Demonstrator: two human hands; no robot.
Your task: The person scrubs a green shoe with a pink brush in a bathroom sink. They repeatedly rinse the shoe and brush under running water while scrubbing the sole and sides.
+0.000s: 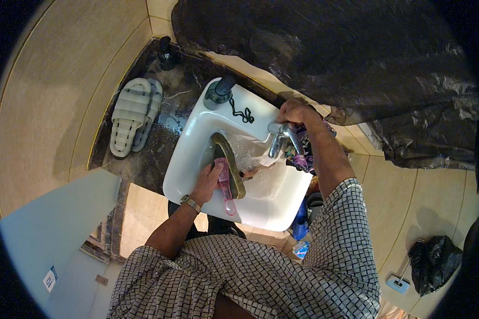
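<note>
My left hand, with a watch at the wrist, grips a pink plastic brush together with an olive-brown slipper. Both are over the white washbasin, the slipper tilted with its sole edge towards me. Clear water is disturbed beside the slipper. My right hand is at the basin's back rim, just behind the chrome faucet. Its fingers are bent and partly hidden, so what they touch cannot be made out. Another brush-like item with dark bristles lies low in the basin, partly covered.
A dark pump bottle and a black cord sit on the basin's back ledge. Pale slippers rest on the dark stone counter. Floral cloth bunches beside the faucet. Black plastic sheeting hangs behind.
</note>
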